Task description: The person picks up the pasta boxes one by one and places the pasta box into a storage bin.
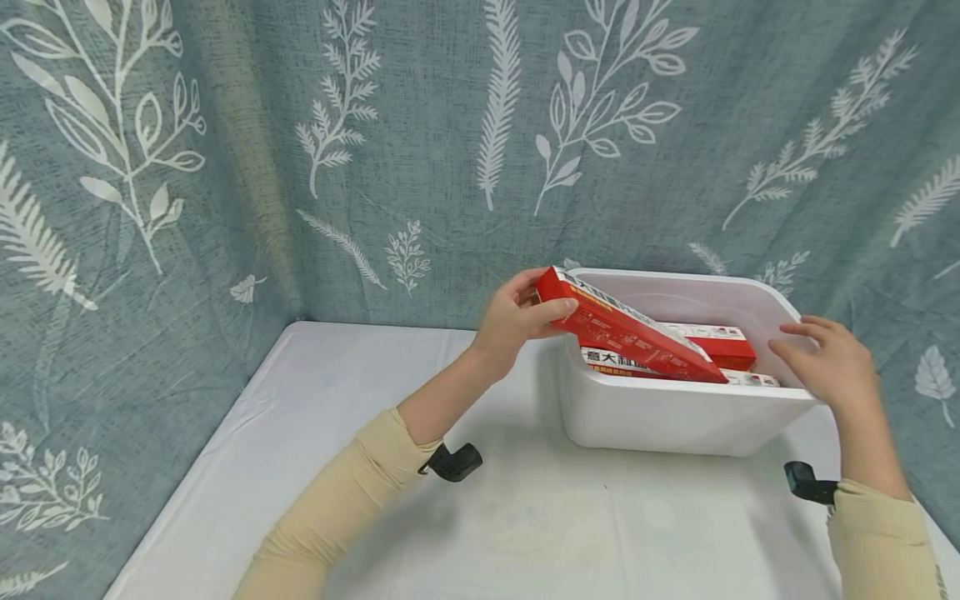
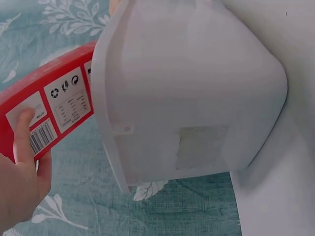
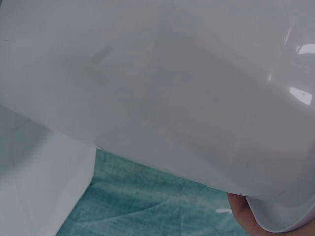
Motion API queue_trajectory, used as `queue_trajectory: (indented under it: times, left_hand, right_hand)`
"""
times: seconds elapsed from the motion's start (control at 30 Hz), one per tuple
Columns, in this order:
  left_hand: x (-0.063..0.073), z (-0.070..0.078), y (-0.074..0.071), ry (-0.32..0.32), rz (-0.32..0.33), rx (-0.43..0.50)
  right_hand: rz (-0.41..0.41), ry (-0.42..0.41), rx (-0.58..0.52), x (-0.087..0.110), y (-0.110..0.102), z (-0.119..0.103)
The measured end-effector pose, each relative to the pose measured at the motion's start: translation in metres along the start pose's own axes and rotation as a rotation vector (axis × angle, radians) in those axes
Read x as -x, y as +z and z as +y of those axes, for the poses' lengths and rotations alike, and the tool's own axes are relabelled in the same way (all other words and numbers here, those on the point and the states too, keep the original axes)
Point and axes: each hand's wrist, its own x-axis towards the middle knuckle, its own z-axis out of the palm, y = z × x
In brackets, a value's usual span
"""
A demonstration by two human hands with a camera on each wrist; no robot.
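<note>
My left hand (image 1: 513,321) grips the left end of a long red box (image 1: 626,333) with white panels and dark printed characters. The box slants down to the right, its lower end inside a white plastic bin (image 1: 675,421). In the left wrist view, a finger lies on the box's end near a barcode (image 2: 43,137). At the bin's right end, my right hand (image 1: 836,362) holds the rim. Inside the bin lie more red-and-white boxes (image 1: 723,346), partly hidden by the tilted one and the front wall. The right wrist view mostly shows the bin's outer wall (image 3: 147,98).
The bin stands on a white-covered table (image 1: 525,508), near its back right. A blue-green curtain (image 1: 435,150) with white leaf patterns hangs behind and at the sides. Both wrists wear black devices (image 1: 456,462).
</note>
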Motion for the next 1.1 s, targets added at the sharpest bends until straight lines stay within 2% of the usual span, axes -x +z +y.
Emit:
queue_trajectory:
  times: [0.13,0.27,0.47,0.53,0.7,0.73,0.8,0.9,1.1]
  left_hand:
    - [-0.004,-0.003,0.007,-0.034,-0.030,-0.045]
    - [-0.006,-0.006,0.012,-0.042,-0.055,-0.109]
    - [-0.014,-0.012,0.016,0.005,-0.103,-0.209]
    - [-0.016,-0.014,0.017,0.042,-0.115,-0.303]
    - [-0.018,-0.016,0.018,0.142,-0.113,-0.624]
    - [-0.018,-0.016,0.017,0.156,-0.109,-0.657]
    - [-0.017,-0.017,0.014,0.180,-0.104,-0.666]
    - [-0.013,-0.017,0.008,0.194,-0.099,-0.599]
    - [0.001,-0.023,-0.016,0.192,-0.076,-0.504]
  right_hand:
    - [-0.004,0.001,-0.002,-0.001,0.000,-0.001]
    - [-0.006,-0.002,-0.004,-0.001,0.000,-0.001]
    - [-0.003,0.000,0.002,-0.002,-0.001,0.000]
    - [-0.004,0.003,0.002,-0.002,-0.001,0.000]
    - [-0.008,0.022,-0.010,-0.001,0.001,-0.001]
    - [-0.009,0.028,-0.012,-0.001,0.001,-0.002]
    - [-0.011,0.038,-0.018,-0.002,0.001,-0.003]
    - [-0.012,0.043,-0.020,-0.002,0.000,-0.003]
    - [-0.016,0.044,-0.015,-0.002,-0.002,-0.002]
